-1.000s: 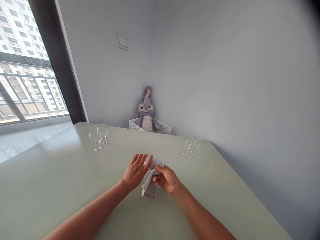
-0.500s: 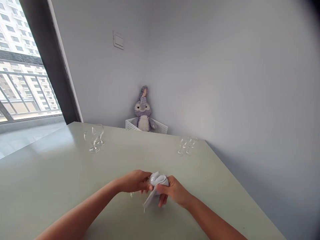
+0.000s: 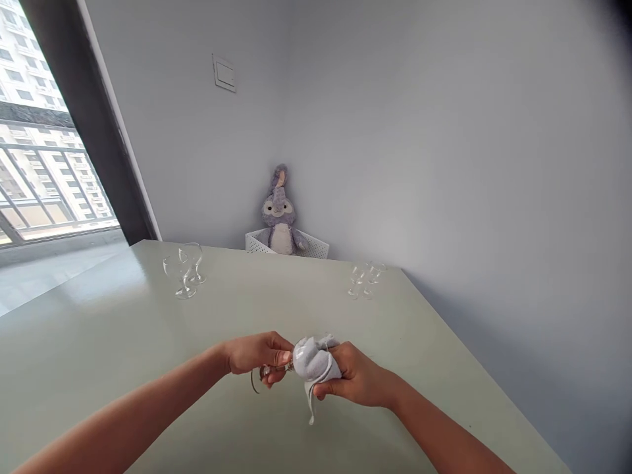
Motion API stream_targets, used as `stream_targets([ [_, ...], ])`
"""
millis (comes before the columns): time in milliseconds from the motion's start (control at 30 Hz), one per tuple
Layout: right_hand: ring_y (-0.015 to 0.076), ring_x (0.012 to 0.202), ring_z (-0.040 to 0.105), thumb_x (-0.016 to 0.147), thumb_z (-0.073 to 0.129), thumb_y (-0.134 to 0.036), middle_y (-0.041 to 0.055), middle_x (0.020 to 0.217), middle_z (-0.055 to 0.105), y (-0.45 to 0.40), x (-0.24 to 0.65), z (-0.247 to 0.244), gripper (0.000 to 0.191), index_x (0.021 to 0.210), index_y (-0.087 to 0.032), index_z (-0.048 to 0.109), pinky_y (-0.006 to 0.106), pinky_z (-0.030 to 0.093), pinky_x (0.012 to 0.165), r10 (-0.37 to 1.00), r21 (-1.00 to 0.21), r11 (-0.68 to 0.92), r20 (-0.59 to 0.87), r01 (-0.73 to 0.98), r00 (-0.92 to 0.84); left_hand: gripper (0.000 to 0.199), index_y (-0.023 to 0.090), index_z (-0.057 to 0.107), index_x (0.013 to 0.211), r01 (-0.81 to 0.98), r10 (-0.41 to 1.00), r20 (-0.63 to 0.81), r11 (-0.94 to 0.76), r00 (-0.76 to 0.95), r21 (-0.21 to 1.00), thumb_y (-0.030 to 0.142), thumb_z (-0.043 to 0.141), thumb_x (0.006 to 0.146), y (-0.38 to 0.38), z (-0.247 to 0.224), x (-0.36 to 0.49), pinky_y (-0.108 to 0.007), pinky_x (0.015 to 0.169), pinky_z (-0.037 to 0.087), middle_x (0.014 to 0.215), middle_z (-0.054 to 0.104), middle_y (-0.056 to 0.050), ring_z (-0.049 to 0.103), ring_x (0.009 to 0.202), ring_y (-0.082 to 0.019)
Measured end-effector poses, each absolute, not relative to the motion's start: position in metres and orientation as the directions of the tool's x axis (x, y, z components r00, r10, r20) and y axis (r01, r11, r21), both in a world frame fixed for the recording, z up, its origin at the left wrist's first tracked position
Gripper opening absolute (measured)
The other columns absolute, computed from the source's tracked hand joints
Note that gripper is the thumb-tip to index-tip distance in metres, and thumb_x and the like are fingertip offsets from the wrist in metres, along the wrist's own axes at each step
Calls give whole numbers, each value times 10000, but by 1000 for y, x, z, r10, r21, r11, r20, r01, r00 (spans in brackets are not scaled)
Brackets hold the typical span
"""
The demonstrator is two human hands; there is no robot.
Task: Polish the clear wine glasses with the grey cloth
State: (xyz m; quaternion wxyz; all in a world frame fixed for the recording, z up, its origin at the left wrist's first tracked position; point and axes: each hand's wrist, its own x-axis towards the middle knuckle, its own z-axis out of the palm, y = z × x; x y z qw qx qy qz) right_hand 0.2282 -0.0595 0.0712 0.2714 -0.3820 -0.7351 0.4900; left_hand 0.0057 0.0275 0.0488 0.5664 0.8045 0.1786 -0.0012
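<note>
In the head view, a clear, stemmed drinking glass (image 3: pixel 299 356) is held on its side between the hands, its long axis running roughly left to right — foot leftward, bowl rightward. The left hand (image 3: pixel 254 353) pinches the stem, while the right hand (image 3: pixel 359 375), nearer the bowl, grips a pale grey, soft fabric cloth (image 3: pixel 323 366) bunched against it — whether any fingers reach inside is hidden — above the glossy, pale green tabletop (image 3: pixel 237 434).

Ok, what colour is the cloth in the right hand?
Pale grey; the cloth in the right hand shows best in the head view.
</note>
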Motion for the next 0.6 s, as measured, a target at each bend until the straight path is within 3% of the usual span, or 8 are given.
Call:
stream_targets([
  [67,162,634,576,726,595,-402,23,664,628,-57,228,66,231,697,-180,654,305,458,632,857,-965,125,-12,232,-514,459,174,587,861,333,442,-122,-440,889,834,522,288,852,19,51,5,-251,559,402,639,543,-20,495,576,-125],
  [133,163,575,585,729,588,-426,31,622,620,-52,227,56,280,706,-152,645,306,466,591,912,-995,3,-40,104,-409,376,227,562,1033,434,607,104,-667,787,606,477,350,849,10,51,6,-295,656,407,756,587,-40,521,698,-161],
  [200,157,495,572,738,562,-470,34,577,604,-47,224,46,351,712,-128,635,302,463,534,945,-998,-60,-48,-26,-324,365,249,514,1136,520,618,330,-782,713,343,433,407,839,3,49,8,-335,710,396,761,586,-45,516,729,-180],
  [267,164,478,571,750,514,-523,45,572,600,-45,221,40,429,702,-114,635,307,461,520,944,-994,-76,-44,-84,-326,338,238,537,1119,544,581,421,-810,696,219,388,397,851,-1,47,9,-330,686,398,671,560,-37,503,669,-170],
  [333,181,530,592,750,499,-537,50,591,606,-44,219,40,448,703,-115,643,319,466,557,926,-995,-83,-56,-58,-373,314,239,575,1074,557,620,400,-784,675,275,365,385,857,0,45,9,-296,630,393,608,535,-24,483,616,-155],
  [433,181,649,590,713,578,-471,26,652,613,-44,220,48,335,725,-145,652,310,461,635,906,-997,-42,-66,66,-418,327,250,608,1038,556,764,100,-545,637,627,421,450,808,6,47,7,-253,544,370,562,502,10,448,541,-126],
  [500,171,709,563,691,618,-426,8,719,614,-42,227,55,265,746,-170,655,285,442,664,886,-986,37,-44,165,-461,360,225,627,1001,484,722,-177,-242,669,841,461,486,769,10,47,5,-237,505,360,525,450,31,413,490,-104],
  [600,166,719,542,728,585,-416,-2,750,614,-39,245,59,240,742,-189,661,267,419,667,890,-926,178,7,333,-455,400,160,648,923,361,585,-332,71,740,930,486,520,730,16,44,-1,-237,496,361,498,405,40,377,465,-86],
])
